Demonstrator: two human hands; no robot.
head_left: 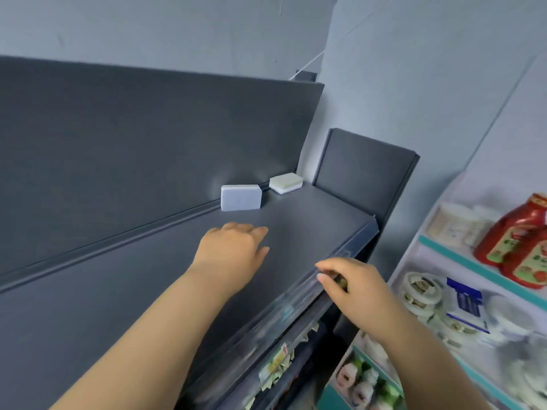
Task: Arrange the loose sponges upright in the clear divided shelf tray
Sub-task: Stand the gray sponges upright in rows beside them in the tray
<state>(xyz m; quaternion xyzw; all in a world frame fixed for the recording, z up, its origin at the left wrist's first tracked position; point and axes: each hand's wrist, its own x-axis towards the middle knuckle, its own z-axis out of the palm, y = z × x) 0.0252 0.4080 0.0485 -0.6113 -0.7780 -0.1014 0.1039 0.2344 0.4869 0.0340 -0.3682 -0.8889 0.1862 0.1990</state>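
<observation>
**A:** Two hands are out over the shelf. What has each got hold of?

**B:** The left hand (233, 253) has nothing. It is palm down with its fingers loosely straight, over the dark grey shelf top (310, 220). Whether it touches the surface I cannot tell.

**A:** And the other?

**B:** The right hand (352, 288) is at the clear front lip (284, 309) of the shelf, fingers curled, thumb and forefinger close together. Something small and dark shows between them, but it is blurred. I cannot tell whether they pinch it, pinch the lip, or hold nothing.

**A:** Where are the sponges?

**B:** Both are beyond the left hand and apart from it, at the back of the shelf top. The blue-grey sponge (241, 197) stands on its long edge against the back panel (148, 128). The yellow-and-white sponge (286, 182) lies flat just to its right, in the corner where the back panel meets the side panel (364, 170). The two do not touch.

**A:** Anything further out?

**B:** To the right stands a white rack (455, 257). It holds red bottles (512, 241), with round tins (417, 291) on the level below. Blurred packets (278, 362) show under the grey shelf.
</observation>
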